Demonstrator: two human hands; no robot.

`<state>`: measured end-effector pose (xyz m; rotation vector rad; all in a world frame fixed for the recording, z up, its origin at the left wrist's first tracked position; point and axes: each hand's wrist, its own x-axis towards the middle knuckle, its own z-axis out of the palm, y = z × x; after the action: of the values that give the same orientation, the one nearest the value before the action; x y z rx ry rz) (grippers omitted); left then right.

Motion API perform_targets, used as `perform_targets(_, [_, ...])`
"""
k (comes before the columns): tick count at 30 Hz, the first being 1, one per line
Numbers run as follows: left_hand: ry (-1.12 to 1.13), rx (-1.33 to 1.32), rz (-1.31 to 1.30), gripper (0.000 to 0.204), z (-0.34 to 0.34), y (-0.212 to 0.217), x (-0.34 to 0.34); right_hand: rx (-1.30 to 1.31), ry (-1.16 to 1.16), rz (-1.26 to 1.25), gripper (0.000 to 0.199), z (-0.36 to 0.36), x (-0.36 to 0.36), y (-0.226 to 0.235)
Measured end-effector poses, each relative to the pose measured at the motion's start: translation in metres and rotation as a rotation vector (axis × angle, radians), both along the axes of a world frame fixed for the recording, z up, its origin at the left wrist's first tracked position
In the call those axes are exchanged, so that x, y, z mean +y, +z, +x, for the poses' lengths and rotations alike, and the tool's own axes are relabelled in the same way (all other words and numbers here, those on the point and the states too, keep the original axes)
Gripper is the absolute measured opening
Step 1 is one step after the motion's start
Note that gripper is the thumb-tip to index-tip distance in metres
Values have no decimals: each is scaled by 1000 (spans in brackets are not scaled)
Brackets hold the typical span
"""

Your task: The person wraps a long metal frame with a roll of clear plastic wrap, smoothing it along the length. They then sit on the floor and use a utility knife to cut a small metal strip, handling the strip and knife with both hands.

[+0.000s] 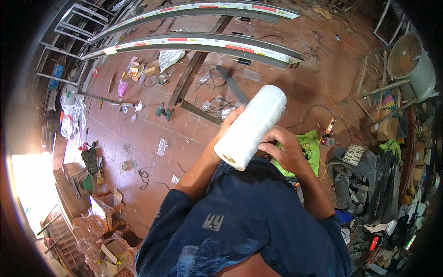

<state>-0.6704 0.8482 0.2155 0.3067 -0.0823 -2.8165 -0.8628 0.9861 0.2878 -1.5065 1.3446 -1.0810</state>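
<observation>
Glossy white cylindrical film roll (251,127), both hands gripping, smooth plastic

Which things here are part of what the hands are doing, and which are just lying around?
In hand:
- white roll of clear stretch film
- left hand, behind the roll
- right hand, fingers on its near end

Lying about:
- long curved grey metal beams
- small brown tape roll
- green cordless drill
- round fan
- parked motorbike

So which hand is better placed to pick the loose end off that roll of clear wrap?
Probably the right hand: its fingers rest on the side of the white roll of stretch film, while the left hand grips it from behind.
</observation>
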Motion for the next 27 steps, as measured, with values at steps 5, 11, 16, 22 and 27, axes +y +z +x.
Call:
perform_targets(5, [27, -78, -4, 65, -2, 18, 12, -138, 61, -206, 12, 1, 6, 10])
perform_targets(11, [126, -211, -48, 61, -3, 7, 14, -684, 99, -73, 11, 12, 21, 24])
perform_targets(16, [162, -280, -117, 63, -10, 8, 13, -752, 129, 43, 16, -3, 30, 10])
perform_targets(22, [198, -434, -250, 69, -28, 29, 22, -493, -155, 96, 14, -11, 41, 16])
perform_targets(27, [138, -402, -296, 73, -39, 28, 24, -165, -26, 64, 25, -17, 41, 22])
